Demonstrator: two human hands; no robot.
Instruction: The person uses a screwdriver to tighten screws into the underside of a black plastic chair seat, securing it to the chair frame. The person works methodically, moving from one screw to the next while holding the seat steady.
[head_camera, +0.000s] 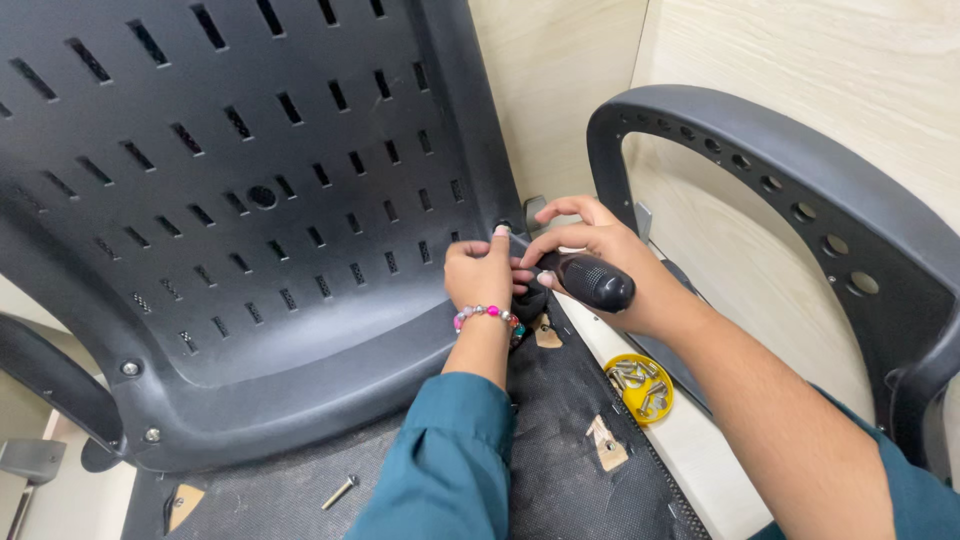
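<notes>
My right hand grips the black handle of a screwdriver, whose tip points left toward the lower right corner of a black slotted plastic chair back. My left hand, with a beaded bracelet at the wrist, presses its fingers against that corner beside the screwdriver tip; the tip itself is hidden behind the fingers. Both hands work over the black fabric underside of the chair seat.
A yellow round dish of metal screws sits to the right of the seat. A loose bolt lies on the fabric at the lower left. A black perforated armrest arches on the right; another armrest curves at the left. Wooden panels stand behind.
</notes>
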